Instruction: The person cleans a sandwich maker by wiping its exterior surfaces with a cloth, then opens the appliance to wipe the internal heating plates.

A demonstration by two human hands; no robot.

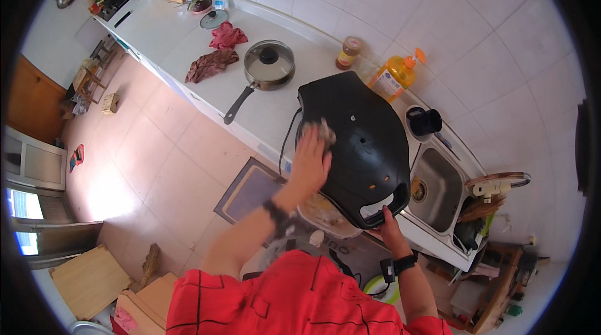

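A black electric griddle (371,114) with a loop handle at its near end is tilted up in front of me, over the counter edge beside the sink. My right hand (390,231) grips that handle (403,198) from below. A crumpled, blurred cloth (325,132) is pressed to the left part of the black surface under the fingers of my left hand (310,159). Two small orange lights or marks (379,183) show near the handle. From the left side of the griddle hangs a black power cord (283,147).
On the white counter (176,48) are a lidded saucepan (269,65), two cloths (212,65), a jar (348,53), a yellow pump bottle (393,76) and a dark mug (425,121). To the right lies a steel sink (436,189) with a faucet (497,184). Below is a plastic tub (350,227).
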